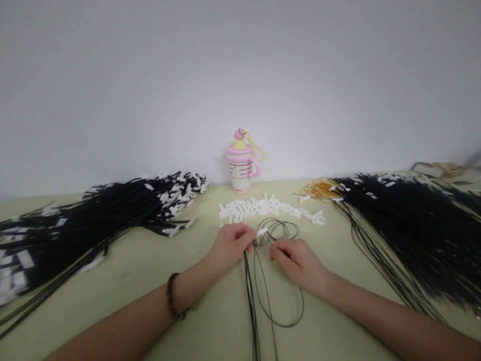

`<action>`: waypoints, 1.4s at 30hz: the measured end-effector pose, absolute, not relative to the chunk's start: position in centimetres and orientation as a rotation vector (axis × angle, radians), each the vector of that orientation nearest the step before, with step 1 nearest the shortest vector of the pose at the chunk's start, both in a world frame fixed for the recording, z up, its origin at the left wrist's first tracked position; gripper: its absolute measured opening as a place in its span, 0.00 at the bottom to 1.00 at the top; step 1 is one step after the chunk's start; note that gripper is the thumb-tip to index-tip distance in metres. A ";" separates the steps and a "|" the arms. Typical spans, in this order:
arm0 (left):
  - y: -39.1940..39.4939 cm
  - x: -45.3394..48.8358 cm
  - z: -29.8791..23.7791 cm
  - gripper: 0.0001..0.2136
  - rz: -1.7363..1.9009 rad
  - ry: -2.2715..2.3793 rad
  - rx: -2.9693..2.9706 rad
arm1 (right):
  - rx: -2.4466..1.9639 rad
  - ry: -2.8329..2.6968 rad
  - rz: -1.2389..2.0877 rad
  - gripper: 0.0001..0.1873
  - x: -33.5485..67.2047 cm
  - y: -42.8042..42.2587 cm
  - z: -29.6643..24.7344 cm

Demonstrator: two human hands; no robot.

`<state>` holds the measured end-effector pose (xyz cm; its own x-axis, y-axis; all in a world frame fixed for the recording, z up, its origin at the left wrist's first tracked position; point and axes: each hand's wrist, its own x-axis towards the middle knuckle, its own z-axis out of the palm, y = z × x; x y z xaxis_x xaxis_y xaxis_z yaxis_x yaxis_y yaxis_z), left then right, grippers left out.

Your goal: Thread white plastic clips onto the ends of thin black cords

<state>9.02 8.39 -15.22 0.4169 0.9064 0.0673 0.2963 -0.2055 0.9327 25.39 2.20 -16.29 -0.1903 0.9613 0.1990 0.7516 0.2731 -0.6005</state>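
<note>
My left hand (pixel 235 243) is closed in a pinch on a small white connector (pixel 262 232), which sticks out past the fingertips. Several black wires (pixel 249 301) run down from this hand toward the near edge of the view. My right hand (pixel 296 258) lies just to the right, its thumb and forefinger pinched at a thin black wire (pixel 287 326). That wire curls in loose loops above and below both hands; its end is hidden by the fingers. Beyond the hands lies a loose pile of white connectors (pixel 259 206).
A large bundle of black wires with white ends (pixel 124 205) covers the left side. Another bundle (pixel 406 225) spreads over the right, beside tangled orange bands (pixel 319 189). A pink and cream cup (pixel 241 173) stands against the wall on the pale green table (pixel 158 271).
</note>
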 end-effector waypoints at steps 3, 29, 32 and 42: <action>8.4 9.0 -15.2 0.12 0.805 1.057 1.734 | -1.537 -2.008 0.506 0.17 25.4 2.2 -16.3; 8.4 8.8 -15.4 0.13 0.808 1.024 1.738 | -1.493 -1.904 0.504 0.16 25.6 2.4 -16.5; 8.4 8.8 -15.3 0.14 0.789 1.010 1.748 | -1.505 -1.818 0.584 0.10 25.5 2.2 -16.7; 8.4 8.8 -15.4 0.12 0.766 0.981 1.772 | -1.492 -1.912 0.448 0.12 25.5 1.5 -16.5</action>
